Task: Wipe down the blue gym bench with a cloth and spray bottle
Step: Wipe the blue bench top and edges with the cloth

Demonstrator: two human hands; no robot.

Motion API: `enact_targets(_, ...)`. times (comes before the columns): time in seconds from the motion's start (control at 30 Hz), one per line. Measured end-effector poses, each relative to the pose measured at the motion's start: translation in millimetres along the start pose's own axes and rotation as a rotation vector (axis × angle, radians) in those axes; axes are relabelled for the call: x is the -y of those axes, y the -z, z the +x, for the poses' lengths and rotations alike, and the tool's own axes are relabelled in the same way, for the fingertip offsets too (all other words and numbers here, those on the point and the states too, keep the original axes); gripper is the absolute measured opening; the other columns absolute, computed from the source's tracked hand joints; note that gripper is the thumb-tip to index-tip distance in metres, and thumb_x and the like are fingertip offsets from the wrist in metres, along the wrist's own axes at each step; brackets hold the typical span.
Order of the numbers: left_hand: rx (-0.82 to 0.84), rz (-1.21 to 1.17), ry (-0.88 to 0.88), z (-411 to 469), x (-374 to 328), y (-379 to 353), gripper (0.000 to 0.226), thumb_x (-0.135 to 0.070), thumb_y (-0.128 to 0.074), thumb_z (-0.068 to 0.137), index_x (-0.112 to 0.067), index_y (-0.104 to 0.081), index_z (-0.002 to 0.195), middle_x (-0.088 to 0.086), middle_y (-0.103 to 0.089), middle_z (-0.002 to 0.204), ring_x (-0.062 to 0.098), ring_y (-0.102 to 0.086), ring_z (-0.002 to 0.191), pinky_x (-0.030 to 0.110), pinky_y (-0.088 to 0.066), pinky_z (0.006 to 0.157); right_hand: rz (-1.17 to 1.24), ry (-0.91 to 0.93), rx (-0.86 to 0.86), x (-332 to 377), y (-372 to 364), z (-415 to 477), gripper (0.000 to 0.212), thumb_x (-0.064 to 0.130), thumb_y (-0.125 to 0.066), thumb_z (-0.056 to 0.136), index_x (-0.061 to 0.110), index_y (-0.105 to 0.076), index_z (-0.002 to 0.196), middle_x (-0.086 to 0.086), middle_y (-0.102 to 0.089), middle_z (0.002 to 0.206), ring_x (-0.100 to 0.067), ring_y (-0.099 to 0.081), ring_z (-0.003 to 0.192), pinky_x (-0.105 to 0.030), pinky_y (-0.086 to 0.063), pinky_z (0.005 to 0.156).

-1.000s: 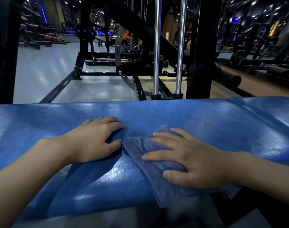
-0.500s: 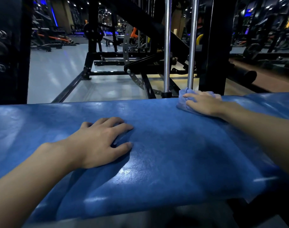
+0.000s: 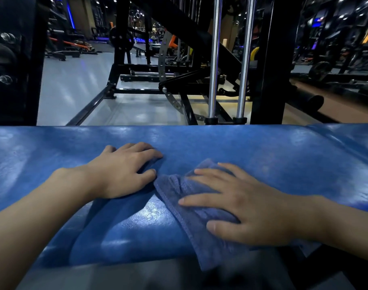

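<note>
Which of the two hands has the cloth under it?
The right hand, fingers spread flat on the grey-blue cloth near the bench front edge. The left hand rests on bare blue padding beside it.

Bare left hand (image 3: 124, 172), bare right hand (image 3: 248, 208), bare forearms, short fingernails

A single camera on the person's head looks forward and down, close over the bench (image 3: 262, 147), its near edge low in view, gym machines (image 3: 212, 59) beyond its far edge.
</note>
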State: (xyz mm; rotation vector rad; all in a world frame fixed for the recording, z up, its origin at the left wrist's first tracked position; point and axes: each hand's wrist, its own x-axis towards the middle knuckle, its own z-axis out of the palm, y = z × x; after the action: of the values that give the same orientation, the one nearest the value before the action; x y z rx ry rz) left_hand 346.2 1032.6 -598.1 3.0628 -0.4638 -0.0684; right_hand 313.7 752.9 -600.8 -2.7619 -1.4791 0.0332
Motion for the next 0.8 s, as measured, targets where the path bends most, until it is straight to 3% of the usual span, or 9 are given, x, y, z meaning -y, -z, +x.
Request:
enact_targets(0.07,-0.005,-0.007,0.001,0.6,1.5,0.1,0.066,-0.062,-0.021,0.079,-0.048,-0.031,0.143,-0.024,-0.029,0.15,0.005,-0.029,0.138,0.042,-0.029,0.104,0.038,-0.075,-0.005,-14.5,1.5,12.9,0.057,0.062,-0.024,0.086,0.053,-0.027,0.142,0.016,-0.021,0.157,-0.001,-0.004,0.145,-0.039,0.0,0.119)
enact_targets(0.2,-0.01,0.009,0.01,-3.3,3.9,-0.6,0.081,-0.076,-0.009,0.068,-0.052,-0.028,0.143,-0.023,-0.028,0.15,0.007,-0.027,0.139,0.042,-0.026,0.106,0.05,-0.379,-0.02,-83.7,-3.3,46.2,0.06,0.067,-0.015,0.084,0.057,-0.027,0.141,0.013,-0.023,0.158,-0.004,-0.01,0.146,-0.039,-0.004,0.118)
enact_targets(0.33,-0.003,0.026,0.05,-11.0,8.9,-1.3,0.084,-0.082,-0.006,0.065,-0.056,-0.022,0.143,-0.021,-0.026,0.151,0.009,-0.022,0.143,0.045,-0.025,0.108,0.054,-0.757,-0.047,-170.0,2.7,64.8,0.051,0.056,-0.023,0.09,0.055,-0.03,0.141,0.008,-0.028,0.157,-0.02,-0.025,0.144,-0.048,-0.017,0.114)
enact_targets(0.43,0.008,0.035,0.038,-15.7,13.7,-2.5,0.085,-0.083,-0.003,0.065,-0.056,-0.019,0.145,-0.021,-0.023,0.153,0.009,-0.021,0.143,0.043,-0.025,0.107,0.034,-0.858,-0.029,-183.8,6.9,75.0,0.051,0.048,-0.024,0.084,0.055,-0.035,0.134,0.004,-0.041,0.146,-0.024,-0.037,0.132,-0.05,-0.026,0.104)
enact_targets(0.53,0.003,0.044,0.02,-16.9,18.7,-2.1,0.086,-0.083,-0.002,0.065,-0.055,-0.02,0.145,-0.022,-0.023,0.153,0.007,-0.022,0.142,0.04,-0.025,0.106,0.035,-0.789,-0.06,-165.0,3.5,76.5,0.042,0.043,-0.031,0.091,0.049,-0.044,0.13,0.001,-0.041,0.146,-0.023,-0.036,0.133,-0.049,-0.024,0.107)
enact_targets(0.6,0.0,0.046,0.012,-16.8,23.6,-1.0,0.085,-0.083,-0.003,0.066,-0.054,-0.021,0.145,-0.023,-0.023,0.153,0.006,-0.023,0.142,0.038,-0.025,0.105,0.021,-0.692,-0.049,-139.8,-2.1,72.2,0.045,0.05,-0.028,0.093,0.053,-0.037,0.137,0.006,-0.031,0.155,-0.018,-0.024,0.143,-0.048,-0.012,0.114)
enact_targets(0.7,-0.014,0.051,-0.001,-17.1,30.4,-1.6,0.083,-0.081,-0.004,0.068,-0.054,-0.023,0.145,-0.023,-0.025,0.152,0.005,-0.024,0.141,0.037,-0.025,0.105,0.001,-0.47,0.01,-81.0,-5.4,62.7,0.07,0.069,-0.01,0.074,0.057,-0.026,0.142,0.008,-0.02,0.16,-0.007,-0.007,0.147,-0.044,0.0,0.118)
enact_targets(0.8,-0.02,0.035,0.003,-18.2,36.4,-2.8,0.082,-0.079,-0.004,0.069,-0.053,-0.024,0.145,-0.022,-0.025,0.153,0.005,-0.023,0.142,0.039,-0.025,0.109,0.016,-0.185,-0.002,-15.0,-3.4,42.0,0.067,0.067,-0.013,0.079,0.056,-0.023,0.144,0.014,-0.016,0.16,-0.001,0.002,0.146,-0.043,0.005,0.119)
